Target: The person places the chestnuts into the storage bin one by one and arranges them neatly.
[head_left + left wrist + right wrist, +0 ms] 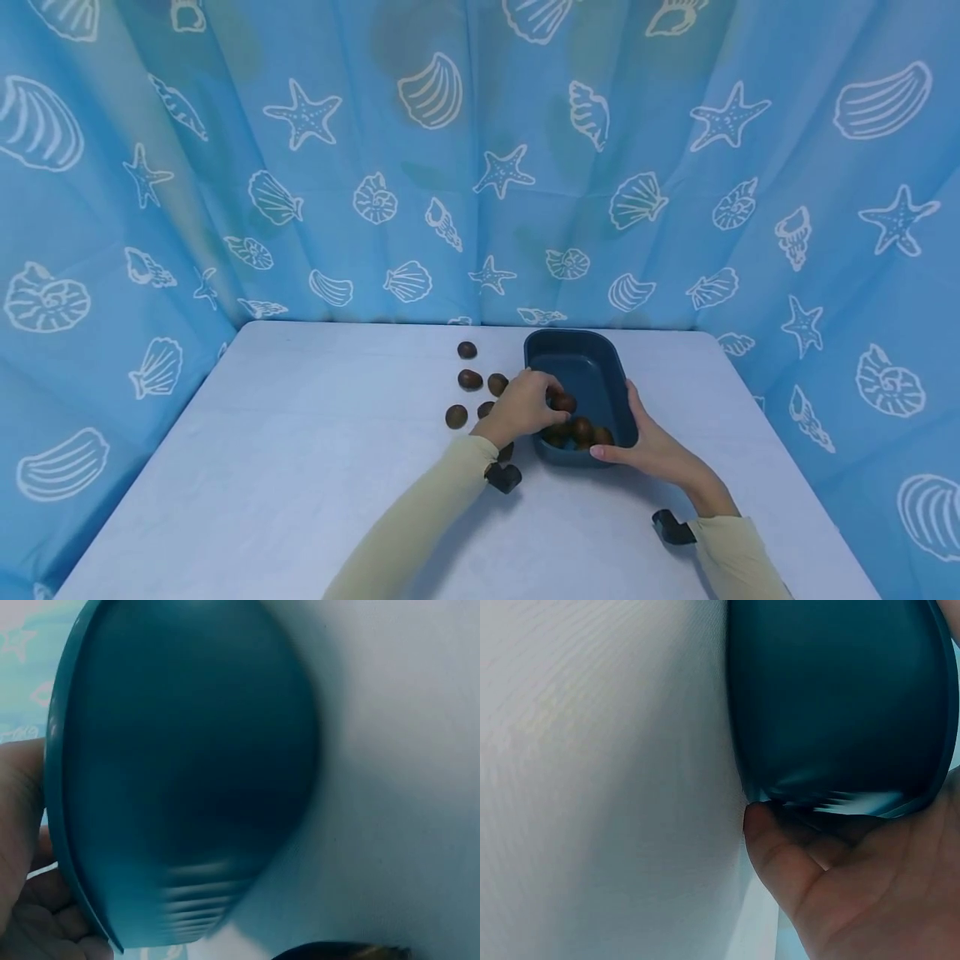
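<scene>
Left hand [522, 405]: pinches one brown fruit [565, 403] inside dark-blue container [592, 377]. Right hand [658, 450]: grips container. Loose brown fruits [470, 380]: lie alongside.

Blue curtain [337, 225] w/ wht shell/starfish print, at bk & sides of wht tbl [300, 450].

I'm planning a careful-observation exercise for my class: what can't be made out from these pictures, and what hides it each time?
Head view: how many brown fruits the tub holds; the left hand covers part.
Head view: one outside fruit's full outline; the left sleeve covers some.
Left wrist view: what the dark thing is; the bottom edge crops it.
Right wrist view: the tub's contents; its wall hides them.
</scene>
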Tool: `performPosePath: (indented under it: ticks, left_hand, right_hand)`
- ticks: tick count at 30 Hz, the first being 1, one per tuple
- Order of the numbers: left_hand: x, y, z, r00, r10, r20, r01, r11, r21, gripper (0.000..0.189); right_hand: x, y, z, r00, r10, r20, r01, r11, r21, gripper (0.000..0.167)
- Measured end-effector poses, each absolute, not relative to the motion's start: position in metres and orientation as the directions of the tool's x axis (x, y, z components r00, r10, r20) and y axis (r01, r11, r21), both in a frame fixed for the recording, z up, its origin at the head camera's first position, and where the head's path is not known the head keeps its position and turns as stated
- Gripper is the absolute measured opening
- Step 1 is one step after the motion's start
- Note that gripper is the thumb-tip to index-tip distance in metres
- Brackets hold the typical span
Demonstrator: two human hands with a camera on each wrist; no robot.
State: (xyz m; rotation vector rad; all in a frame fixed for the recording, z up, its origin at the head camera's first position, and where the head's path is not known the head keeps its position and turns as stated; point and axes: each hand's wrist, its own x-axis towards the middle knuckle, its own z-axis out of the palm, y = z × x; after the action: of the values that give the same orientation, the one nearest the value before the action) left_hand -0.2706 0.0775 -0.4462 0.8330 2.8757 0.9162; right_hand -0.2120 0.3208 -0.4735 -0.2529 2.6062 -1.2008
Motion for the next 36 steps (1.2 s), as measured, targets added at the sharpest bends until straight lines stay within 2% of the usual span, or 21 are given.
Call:
performPosePath:
  ticks: [13,23,27,30,36]
  left_hand:
    - [-0.273,0.090,-0.455,-0.853,0.494,0.166,0.518,0.762,0.389,0.023]
    - [-0.275,0.096,-0.456,-0.876,0.461,0.139,0.481,0.824,0.300,0.025]
    - [-0.276,0.095,-0.456,-0.874,0.467,0.132,0.484,0.819,0.308,0.027]
    - [-0.276,0.092,-0.456,-0.862,0.486,0.145,0.504,0.787,0.355,0.031]
    - [-0.272,0.067,-0.444,-0.852,0.488,0.192,0.499,0.643,0.581,0.038]
  right_hand:
    - [-0.213,0.324,-0.477,-0.955,-0.260,-0.145,-0.053,0.628,-0.776,0.128]
    - [-0.213,0.322,-0.477,-0.954,-0.258,-0.152,-0.046,0.629,-0.776,0.129]
    - [-0.213,0.321,-0.477,-0.955,-0.253,-0.156,-0.042,0.636,-0.770,0.129]
    - [-0.213,0.321,-0.477,-0.956,-0.243,-0.163,-0.035,0.647,-0.762,0.128]
    - [-0.214,0.320,-0.478,-0.955,-0.252,-0.158,-0.042,0.641,-0.766,0.128]
